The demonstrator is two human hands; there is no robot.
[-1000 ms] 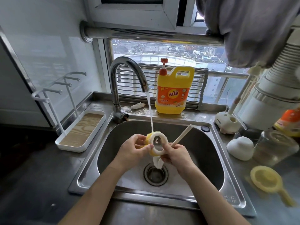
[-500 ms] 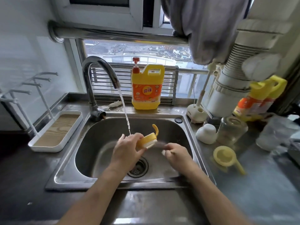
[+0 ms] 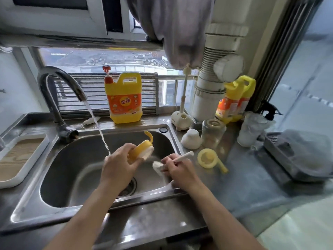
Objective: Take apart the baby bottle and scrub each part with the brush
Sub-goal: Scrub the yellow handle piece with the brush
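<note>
Both your bare forearms reach forward from the bottom of the view, angling slightly toward each other. Your left hand is raised with its back toward you, fingers and thumb curled round a yellow bottle collar. Your right hand, just beside it and slightly lower, grips a white brush, knuckles up.

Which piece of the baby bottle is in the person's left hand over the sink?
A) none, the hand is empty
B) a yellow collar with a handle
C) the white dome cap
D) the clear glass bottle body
B: the left hand grips a yellow collar with a handle above the sink, while the glass bottle body and white dome cap stand on the counter and the right hand holds the brush.
</note>
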